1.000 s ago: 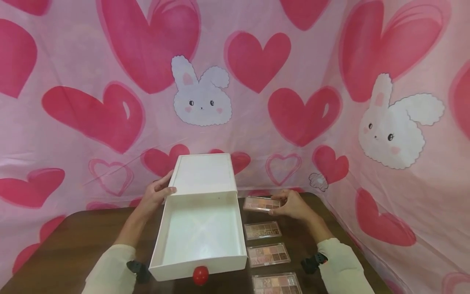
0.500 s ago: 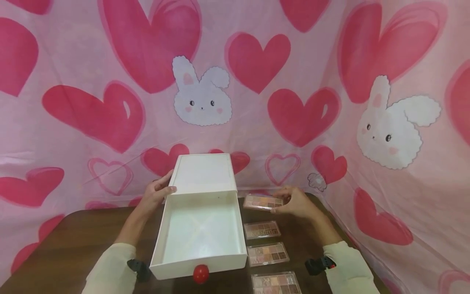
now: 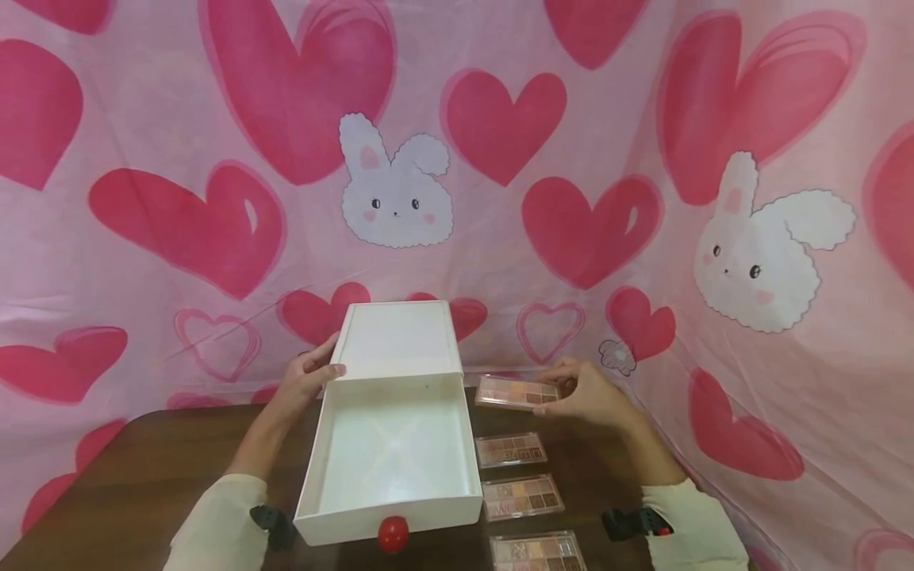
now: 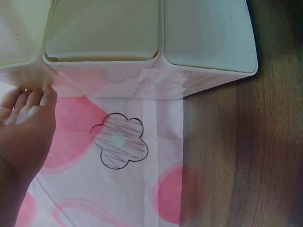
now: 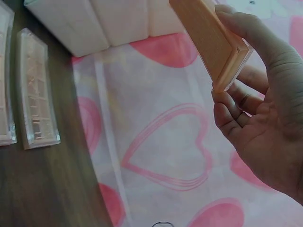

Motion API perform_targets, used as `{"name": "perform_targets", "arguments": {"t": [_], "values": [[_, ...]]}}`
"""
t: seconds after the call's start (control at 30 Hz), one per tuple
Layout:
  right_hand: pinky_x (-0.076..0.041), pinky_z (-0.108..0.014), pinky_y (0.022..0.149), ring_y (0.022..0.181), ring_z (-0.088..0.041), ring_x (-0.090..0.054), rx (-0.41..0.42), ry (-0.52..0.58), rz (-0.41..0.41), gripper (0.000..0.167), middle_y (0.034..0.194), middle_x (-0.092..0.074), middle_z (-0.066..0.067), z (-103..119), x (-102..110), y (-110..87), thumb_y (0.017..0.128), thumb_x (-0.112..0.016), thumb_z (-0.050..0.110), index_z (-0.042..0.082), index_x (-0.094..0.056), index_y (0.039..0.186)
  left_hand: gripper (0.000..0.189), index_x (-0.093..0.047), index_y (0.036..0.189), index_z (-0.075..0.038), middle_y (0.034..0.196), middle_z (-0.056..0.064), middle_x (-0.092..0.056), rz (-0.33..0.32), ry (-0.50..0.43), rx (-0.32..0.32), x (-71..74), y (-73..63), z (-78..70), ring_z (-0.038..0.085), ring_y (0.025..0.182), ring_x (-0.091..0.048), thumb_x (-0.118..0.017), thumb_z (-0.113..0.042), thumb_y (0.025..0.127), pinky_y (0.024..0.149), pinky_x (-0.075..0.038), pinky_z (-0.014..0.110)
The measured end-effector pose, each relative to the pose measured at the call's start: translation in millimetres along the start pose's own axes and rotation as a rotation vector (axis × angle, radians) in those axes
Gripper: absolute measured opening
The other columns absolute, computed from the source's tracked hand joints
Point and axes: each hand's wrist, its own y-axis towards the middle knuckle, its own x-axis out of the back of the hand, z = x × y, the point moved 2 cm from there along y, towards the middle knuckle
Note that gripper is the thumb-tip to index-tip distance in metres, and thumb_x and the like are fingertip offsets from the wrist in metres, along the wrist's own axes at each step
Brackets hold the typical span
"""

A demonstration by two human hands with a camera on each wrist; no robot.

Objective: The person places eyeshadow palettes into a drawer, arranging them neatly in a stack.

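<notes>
A white drawer unit (image 3: pixel 400 341) stands in the middle of the table, its top drawer (image 3: pixel 428 514) pulled out and bare inside. On that drawer's front is a red round knob (image 3: pixel 393 535). My left hand (image 3: pixel 303 377) grips the unit's left side, thumb at the top edge; its fingers (image 4: pixel 34 97) touch the side in the left wrist view. My right hand (image 3: pixel 589 396) pinches an eyeshadow palette (image 3: pixel 510 391) by its right end, right of the unit. In the right wrist view the palette (image 5: pixel 203 38) appears between thumb and fingers, tilted and off the table.
Three more palettes lie in a column right of the drawer: a far one (image 3: pixel 511 450), a middle one (image 3: pixel 524 497) and a near one (image 3: pixel 537 553). A pink cloth with hearts and rabbits (image 3: pixel 493 238) hangs behind and right of the brown table (image 3: pixel 143 476).
My right hand has shifted slightly right along with the right end of the palette, and more of the palette shows. My left hand and the drawer unit stay put.
</notes>
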Motion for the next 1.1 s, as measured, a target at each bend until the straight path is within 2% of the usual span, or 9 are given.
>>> {"name": "perform_targets", "arguments": {"t": [0.27,0.5,0.77,1.1], "values": [[-0.045,-0.024,0.061,0.072,-0.009,-0.05,0.104,0.026,-0.008,0.042,0.08,-0.061,-0.001,11.3,10.6,-3.7,0.07,-0.092,0.023,0.009,-0.079,0.108,0.069,-0.026,0.159,-0.002,0.159,0.034,-0.031,-0.004,-0.011,0.003,0.8,-0.8,-0.6,-0.004,0.094,-0.064,-0.053,-0.012,0.096,0.076,-0.06,0.023],[-0.048,-0.026,0.063,0.074,-0.026,-0.054,0.155,0.007,-0.004,0.044,0.082,-0.061,0.002,22.2,17.8,-9.4,0.07,-0.092,0.022,0.008,-0.079,0.109,0.07,-0.025,0.159,-0.003,0.162,0.03,-0.029,-0.003,0.015,0.01,3.2,-1.0,-1.0,-0.007,0.095,-0.062,-0.054,-0.014,0.096,0.077,-0.06,0.022],[-0.048,-0.026,0.069,0.081,-0.01,-0.052,0.205,-0.039,-0.015,0.044,0.085,-0.062,0.006,45.9,23.0,-16.7,0.069,-0.093,0.027,0.014,-0.08,0.109,0.07,-0.024,0.159,-0.003,0.164,0.029,-0.027,0.002,0.015,0.016,3.0,-2.1,-2.0,-0.009,0.097,-0.062,-0.053,-0.014,0.097,0.078,-0.06,0.022],[-0.049,-0.025,0.072,0.083,-0.009,-0.055,0.256,-0.054,0.013,0.045,0.088,-0.063,0.011,71.2,17.7,-16.9,0.069,-0.093,0.031,0.021,-0.08,0.111,0.07,-0.025,0.159,-0.004,0.163,0.029,-0.028,0.015,-0.001,0.016,0.6,0.0,0.0,-0.006,0.098,-0.062,-0.054,-0.014,0.097,0.079,-0.061,0.024]]}}
